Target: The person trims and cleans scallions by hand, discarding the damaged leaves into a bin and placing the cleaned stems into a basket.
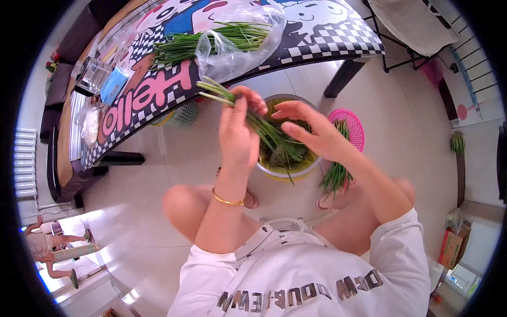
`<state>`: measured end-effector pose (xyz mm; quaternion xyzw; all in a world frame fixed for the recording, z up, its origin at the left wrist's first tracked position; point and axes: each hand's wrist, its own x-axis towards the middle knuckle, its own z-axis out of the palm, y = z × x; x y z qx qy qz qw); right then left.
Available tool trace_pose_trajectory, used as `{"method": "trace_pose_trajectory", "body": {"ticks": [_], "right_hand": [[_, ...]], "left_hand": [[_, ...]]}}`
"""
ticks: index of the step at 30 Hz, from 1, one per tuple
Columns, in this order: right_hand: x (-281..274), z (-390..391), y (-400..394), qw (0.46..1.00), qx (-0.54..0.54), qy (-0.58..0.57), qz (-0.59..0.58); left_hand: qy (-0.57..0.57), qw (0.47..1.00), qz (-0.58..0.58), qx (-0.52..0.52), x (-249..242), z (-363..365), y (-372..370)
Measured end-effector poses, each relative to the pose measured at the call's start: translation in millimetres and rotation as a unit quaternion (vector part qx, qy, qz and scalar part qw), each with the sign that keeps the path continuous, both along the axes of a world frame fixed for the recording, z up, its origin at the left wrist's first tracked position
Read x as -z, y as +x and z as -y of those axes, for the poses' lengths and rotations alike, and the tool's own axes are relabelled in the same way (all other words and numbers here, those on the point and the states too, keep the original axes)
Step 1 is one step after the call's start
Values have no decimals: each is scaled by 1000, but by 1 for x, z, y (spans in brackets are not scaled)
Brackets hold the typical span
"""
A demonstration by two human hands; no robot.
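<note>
Head view: the left hand (237, 120) grips a bunch of green stalks (266, 134) above a bucket (288, 176), while the right hand (315, 130) is open, fingers parted beside the bunch; whether they touch is unclear. The step in hand looks like picking over the stalks, and the next move seems to call for a steady left grip and a light right pinch. More stalks (179, 50) lie partly in a clear bag (222, 64) on the patterned table (348, 39). A pink basket (360, 129) sits on the tiled floor (142, 211).
</note>
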<state>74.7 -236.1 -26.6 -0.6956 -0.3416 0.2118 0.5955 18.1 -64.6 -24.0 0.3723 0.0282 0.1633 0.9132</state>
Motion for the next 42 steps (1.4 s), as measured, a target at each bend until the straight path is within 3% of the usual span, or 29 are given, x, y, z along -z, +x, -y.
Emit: {"method": "trace_pose_trajectory", "body": {"ticks": [4,6,8,14,18,21,27,30,35,39,42], "right_hand": [[18,-9,-23,999,29,29,-7],[17,-3,-25,991,44,-19,-124],[21,4,-29,983,72,-43,-164],[38,37,-51,988,126,-80,-25],[47,66,-54,977,146,-128,-92],[70,91,-44,966,222,-55,-120],[126,160,-8,878,359,-46,-315],[181,173,6,855,408,-131,-292],[324,182,28,840,428,-268,-198],[334,171,34,790,412,-416,-179],[329,165,35,773,397,-484,-103]], "left_hand": [[-2,1000,-16,10,7,28,10],[4,1000,-26,4,10,37,15],[22,998,-66,11,14,48,17],[150,972,-158,87,29,80,15],[214,950,-170,150,35,94,16],[241,945,-169,141,27,89,17],[268,945,-140,122,-1,65,12],[299,935,-155,114,1,53,11],[289,934,-186,97,3,44,11],[282,933,-200,104,5,39,8],[282,930,-211,107,9,35,8]]}}
